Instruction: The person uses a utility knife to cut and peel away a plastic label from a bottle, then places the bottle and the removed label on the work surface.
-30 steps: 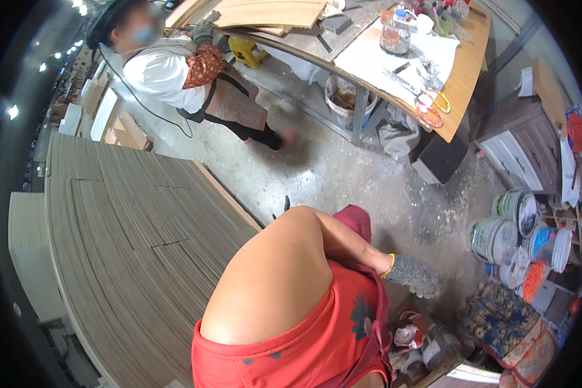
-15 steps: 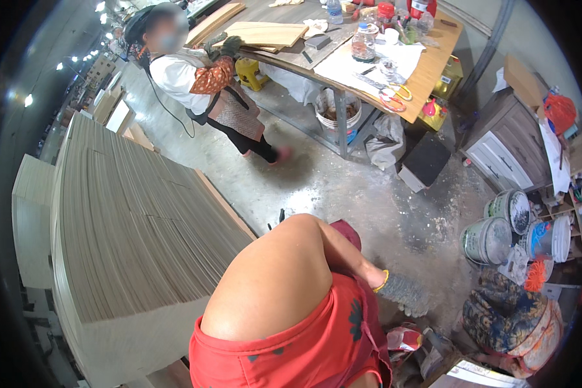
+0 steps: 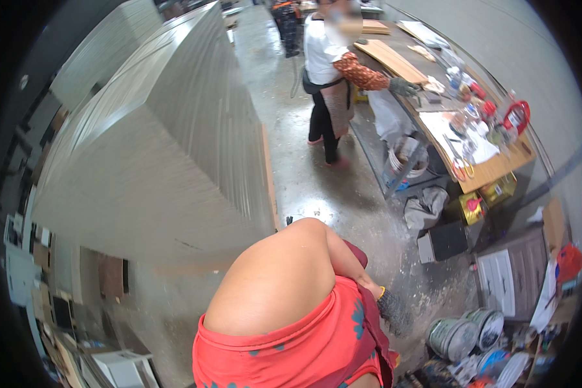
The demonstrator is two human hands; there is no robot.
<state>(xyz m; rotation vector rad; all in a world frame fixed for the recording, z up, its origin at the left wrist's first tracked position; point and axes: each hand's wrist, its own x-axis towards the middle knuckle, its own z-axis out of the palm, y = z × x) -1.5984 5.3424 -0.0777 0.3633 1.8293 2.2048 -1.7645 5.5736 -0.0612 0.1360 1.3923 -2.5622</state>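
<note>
My left arm, bare above the wrist, is bent, with its elbow near the middle of the picture. The forearm runs down to the right, past a red garment point(image 3: 284, 330) with dark leaf shapes. On my left hand point(image 3: 392, 312) is a dark grey knitted glove with a yellow cuff. It hangs low over the floor, not far from lidded paint buckets point(image 3: 454, 337). Its fingers are blurred and partly lost in shadow, so what they hold, if anything, does not show. My right hand is out of the picture.
To the left stands a tall stack of grey sheets point(image 3: 204, 123). A person point(image 3: 326, 58) in gloves reaches over a cluttered workbench point(image 3: 498, 178) bearing boards, scissors and bottles. Below it are a waste bucket point(image 3: 407, 155) and a sack point(image 3: 427, 205); a drawer cabinet point(image 3: 520, 265) stands right.
My view has swung left, so bench and person sit farther right and the sheet stack shows its near end. The person has stretched an arm along the bench. My left arm stays bent.
</note>
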